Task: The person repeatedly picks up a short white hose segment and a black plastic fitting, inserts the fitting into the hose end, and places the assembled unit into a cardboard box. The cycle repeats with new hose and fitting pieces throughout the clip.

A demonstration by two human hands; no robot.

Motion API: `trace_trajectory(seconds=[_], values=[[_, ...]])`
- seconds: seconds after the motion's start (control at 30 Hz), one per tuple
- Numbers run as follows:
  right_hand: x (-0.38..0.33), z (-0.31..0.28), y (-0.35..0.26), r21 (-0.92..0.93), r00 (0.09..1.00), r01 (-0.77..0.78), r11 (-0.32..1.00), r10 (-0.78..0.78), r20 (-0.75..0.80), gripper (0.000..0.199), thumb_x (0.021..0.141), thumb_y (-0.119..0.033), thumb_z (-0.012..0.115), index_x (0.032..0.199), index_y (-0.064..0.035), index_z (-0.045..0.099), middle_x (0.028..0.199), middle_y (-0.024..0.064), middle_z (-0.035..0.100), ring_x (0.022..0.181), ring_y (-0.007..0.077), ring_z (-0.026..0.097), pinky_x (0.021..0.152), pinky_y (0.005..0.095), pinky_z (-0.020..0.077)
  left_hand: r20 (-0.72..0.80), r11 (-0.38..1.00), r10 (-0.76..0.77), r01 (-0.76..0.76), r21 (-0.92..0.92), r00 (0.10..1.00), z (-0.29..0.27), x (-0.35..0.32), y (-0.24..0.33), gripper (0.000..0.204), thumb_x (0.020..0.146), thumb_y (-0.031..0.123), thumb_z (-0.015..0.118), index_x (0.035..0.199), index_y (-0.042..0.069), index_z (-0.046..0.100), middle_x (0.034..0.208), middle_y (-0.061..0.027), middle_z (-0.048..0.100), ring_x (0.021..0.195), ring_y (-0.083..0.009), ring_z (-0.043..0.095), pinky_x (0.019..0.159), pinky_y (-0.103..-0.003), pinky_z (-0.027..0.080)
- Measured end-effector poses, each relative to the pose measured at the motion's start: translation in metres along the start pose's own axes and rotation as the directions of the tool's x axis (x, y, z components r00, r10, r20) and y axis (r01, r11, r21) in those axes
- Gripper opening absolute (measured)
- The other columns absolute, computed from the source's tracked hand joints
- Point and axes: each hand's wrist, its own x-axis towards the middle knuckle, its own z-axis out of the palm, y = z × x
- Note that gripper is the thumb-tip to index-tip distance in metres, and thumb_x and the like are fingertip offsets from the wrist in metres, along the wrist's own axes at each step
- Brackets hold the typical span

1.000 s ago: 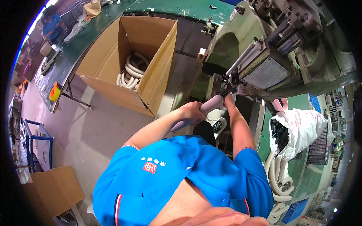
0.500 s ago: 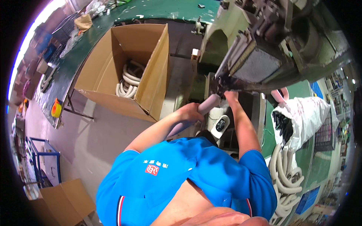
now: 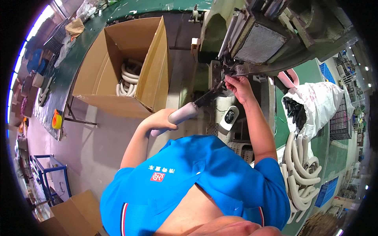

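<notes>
My left hand point(image 3: 160, 119) is wrapped round a pale grey-white foam-like tube point(image 3: 184, 112), out to the left of a big metal machine point(image 3: 262, 43). A dark bar point(image 3: 205, 98) reaches from the machine toward the tube's upper end; whether they touch I cannot tell. My right hand point(image 3: 241, 89) is up at the machine's working point, thumb and fingertips pinched together. Anything between those fingertips is too small to name. Below the bar stands a white scoop-like container point(image 3: 228, 118) with small black parts in it.
On the left stands an open cardboard box point(image 3: 88, 84) with several curved pale tubes point(image 3: 126, 88). More curved tubes point(image 3: 301, 173) lie at the right, beside a white sack point(image 3: 315, 104) of black parts and a pink container point(image 3: 289, 78). A green table point(image 3: 76, 59) runs along the far left.
My left hand has drawn the tube down and left, away from the machine, and the dark bar now shows. My right hand remains at the machine, its pinched fingertips now visible. The view has shifted slightly.
</notes>
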Motion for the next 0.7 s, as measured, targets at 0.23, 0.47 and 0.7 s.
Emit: trace_trajectory(seconds=[0.23, 0.47, 0.7], values=[[0.002, -0.002, 0.004, 0.000, 0.994, -0.065, 0.998, 0.065, -0.091, 0.013, 0.085, -0.018, 0.063, 0.088, -0.0064, 0.060, 0.075, -0.0005, 0.058, 0.064, 0.0078, 0.055, 0.060, 0.0225, 0.0458, -0.095, 0.999, 0.001, 0.004, 0.054, 0.995, 0.025, -0.005, 0.016, 0.048, 0.060, 0.023, 0.068, 0.102, 0.002, 0.057, 0.090, -0.0191, 0.064, 0.086, -0.0327, 0.062, 0.078, -0.038, 0.047], [-0.080, 0.041, -0.031, -0.409, 0.984, 0.108, 0.906, -0.039, 0.173, 0.035, 0.094, -0.036, 0.049, 0.084, -0.0035, 0.057, 0.077, 0.0003, 0.054, 0.066, 0.0088, 0.049, 0.061, 0.0232, 0.0396, -0.107, 0.971, 0.207, -0.191, 0.144, 0.972, 0.040, 0.010, 0.053, 0.042, 0.059, 0.018, 0.068, 0.098, 0.010, 0.056, 0.078, -0.0182, 0.061, 0.074, -0.0377, 0.059, 0.064, -0.042, 0.048], [-0.149, 0.034, -0.046, -0.902, 0.982, 0.089, 0.423, 0.112, 0.149, 0.054, 0.094, -0.036, 0.046, 0.057, 0.0023, 0.055, 0.049, 0.0210, 0.048, 0.048, 0.0382, 0.052, 0.047, 0.0423, 0.0398, -0.255, 0.722, 0.511, -0.249, 0.646, 0.821, 0.071, 0.026, 0.062, 0.032, 0.054, 0.027, 0.073, 0.079, 0.014, 0.057, 0.068, -0.0070, 0.059, 0.063, -0.0288, 0.060, 0.052, -0.040, 0.046]])
